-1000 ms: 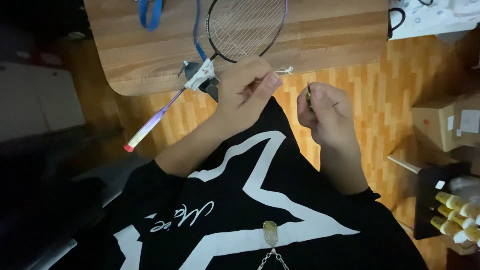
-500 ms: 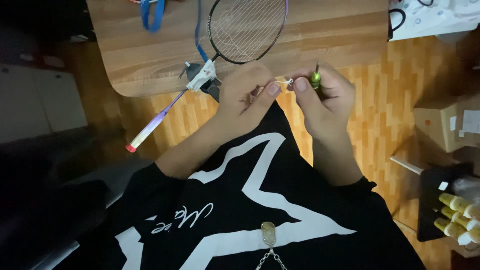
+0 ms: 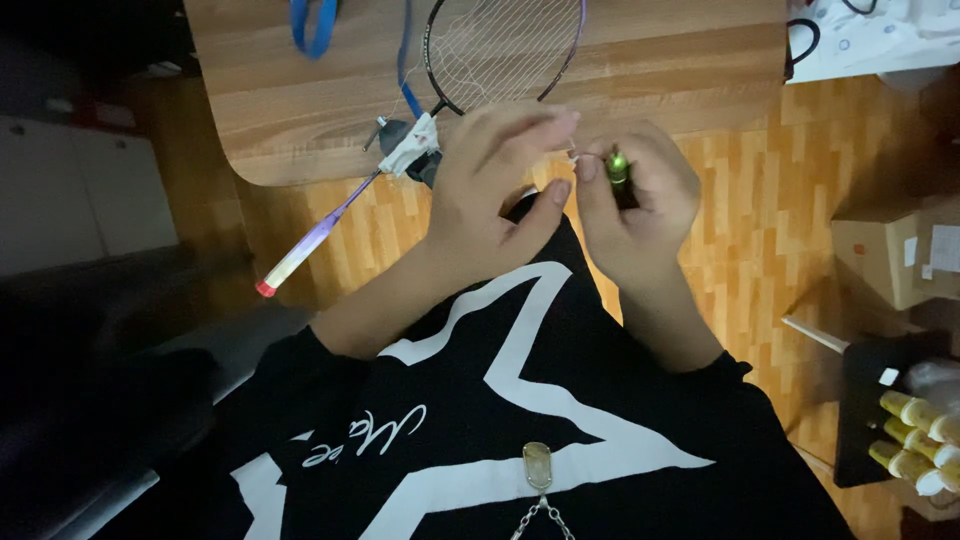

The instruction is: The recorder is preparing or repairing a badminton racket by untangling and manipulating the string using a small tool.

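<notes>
Head view, steeply down, close.

The right hand (image 3: 635, 205) has closed in from three o'clock. It now meets the left hand (image 3: 500, 180), its green tool (image 3: 617, 165) upright.

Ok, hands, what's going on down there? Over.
Left hand pinching thin white string. Right hand gripping small green tool. Racket on table, nothing in the way.
</notes>
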